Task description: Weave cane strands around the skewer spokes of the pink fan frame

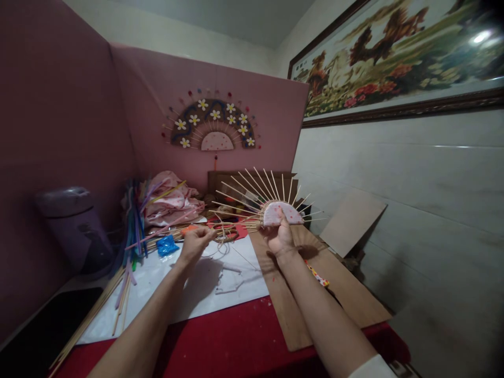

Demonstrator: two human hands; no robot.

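My right hand [282, 241] grips a half-round fan frame [289, 214] from below, thumb on its white, pink-spotted face. Thin wooden sticks radiate from the curved edge, and pale cord is wound round their bases, mostly at the left. Closer to the left, my left hand [197, 242] has its fingers pinched together on a thin pale cord [223, 237], which loops between it and the fan frame. Just where the cord meets the fingertips is too small to make out clearly. Under both hands lie a white sheet [236, 302] and a brown board [285, 320].
Coloured fuzzy stems [136, 231], pink fabric [169, 197] and a blue packet [167, 245] lie at the left, near a lilac container [74, 231]. A finished flowered fan [214, 123] hangs on the pink panel. Scissors with patterned handles [317, 274] lie by my right forearm.
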